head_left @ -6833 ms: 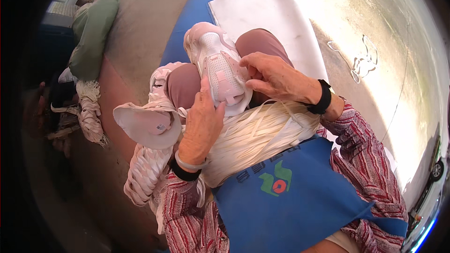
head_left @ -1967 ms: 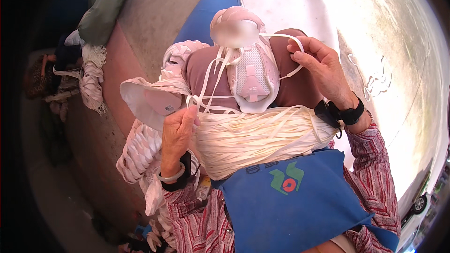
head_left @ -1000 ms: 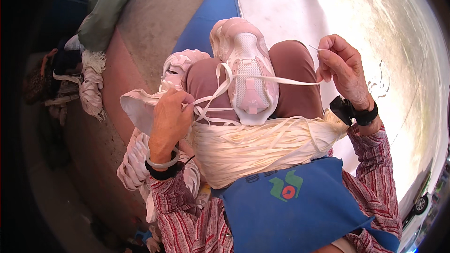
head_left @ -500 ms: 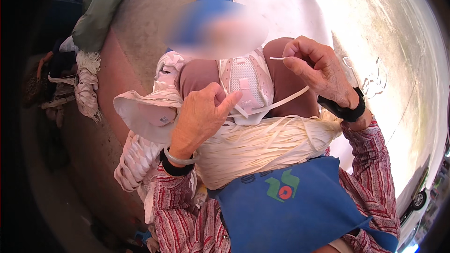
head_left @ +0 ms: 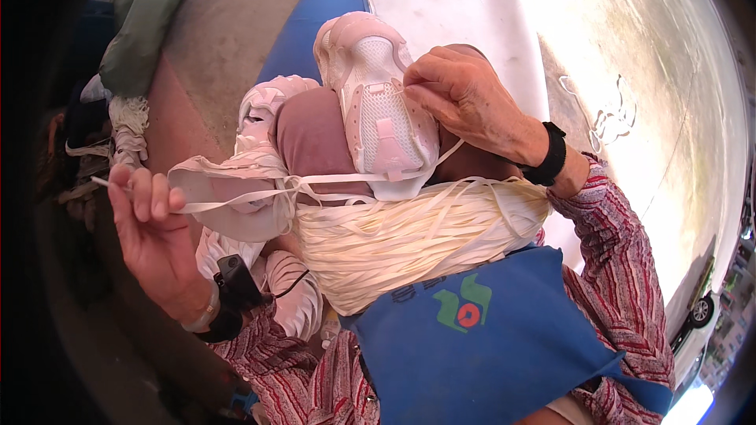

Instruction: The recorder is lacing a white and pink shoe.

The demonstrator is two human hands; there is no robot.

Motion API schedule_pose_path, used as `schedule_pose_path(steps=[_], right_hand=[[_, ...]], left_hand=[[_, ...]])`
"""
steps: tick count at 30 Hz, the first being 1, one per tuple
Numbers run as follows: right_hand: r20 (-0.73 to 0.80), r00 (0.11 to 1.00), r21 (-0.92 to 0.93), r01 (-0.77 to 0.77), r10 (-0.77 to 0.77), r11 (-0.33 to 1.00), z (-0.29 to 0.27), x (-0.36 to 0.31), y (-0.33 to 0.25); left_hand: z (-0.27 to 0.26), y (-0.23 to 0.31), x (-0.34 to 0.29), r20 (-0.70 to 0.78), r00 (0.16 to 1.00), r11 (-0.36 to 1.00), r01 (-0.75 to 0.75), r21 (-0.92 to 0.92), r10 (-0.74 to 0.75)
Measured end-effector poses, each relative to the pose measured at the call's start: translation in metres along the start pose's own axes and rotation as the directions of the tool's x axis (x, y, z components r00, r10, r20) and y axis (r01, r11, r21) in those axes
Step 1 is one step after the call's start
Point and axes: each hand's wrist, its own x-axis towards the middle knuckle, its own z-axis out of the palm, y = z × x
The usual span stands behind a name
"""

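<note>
Sneaker upper (head_left: 386,130), pink and white: seated between inner edges of the knees (head_left: 315,138). Left hand (head_left: 161,248) grasps white shoelace (head_left: 213,205) near its tip. Right hand (head_left: 476,102): at upper's right edge; grip obscured.

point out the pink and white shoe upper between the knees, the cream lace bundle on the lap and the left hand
Shoe upper (head_left: 378,109): head view, on its white mesh panel
Cream lace bundle (head_left: 421,230): head view, mid-strands
Left hand (head_left: 160,248): head view, below the fingers
</note>
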Motion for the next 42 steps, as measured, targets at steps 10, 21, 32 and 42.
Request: schedule_pose_path(steps=[10,21,32,42], right_hand=[[0.065,0.993,-0.123,-0.090,0.099,0.988,0.004,0.008,0.002],[0.168,0.986,-0.187,0.043,-0.011,0.981,0.012,0.013,0.006],[0.209,0.978,-0.241,0.050,0.002,0.969,0.010,0.015,0.009],[0.225,0.974,-0.202,0.054,-0.007,0.978,0.008,0.014,0.013]], left_hand=[[0.031,-0.060,-0.005,-0.060,0.992,0.798,-0.053,0.601,0.111],[0.061,-0.162,0.024,0.358,0.933,0.385,-0.315,0.868,-0.042],[0.065,-0.163,0.032,0.483,0.875,0.330,-0.442,0.834,-0.047],[0.061,-0.170,0.035,0.547,0.837,0.297,-0.529,0.795,0.028]])
